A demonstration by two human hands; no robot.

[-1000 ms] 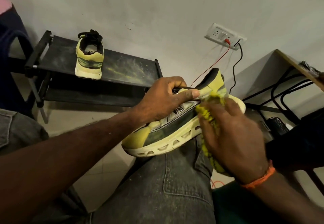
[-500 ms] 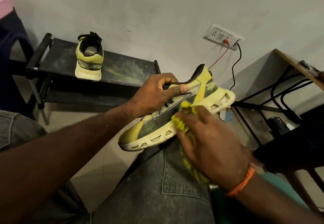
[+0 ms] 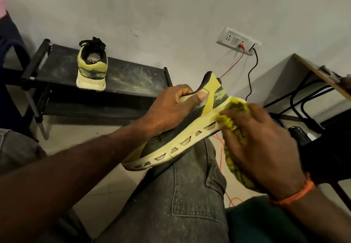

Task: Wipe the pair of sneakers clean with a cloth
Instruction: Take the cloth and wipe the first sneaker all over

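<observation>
Over a knee, left hand [image 3: 171, 107] gripping one sneaker [image 3: 182, 138], right hand [image 3: 260, 147] pinching half-hidden cloth [image 3: 233, 121] at its heel sole, second sneaker [image 3: 92, 69] at ten o'clock.

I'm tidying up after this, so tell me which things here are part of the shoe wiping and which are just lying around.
Part of the job:
held sneaker, gripped by the left hand
yellow cloth, pressed on its sole by the right hand
second sneaker on the black rack

Just lying about:
wall socket
black cable
red wire
</observation>
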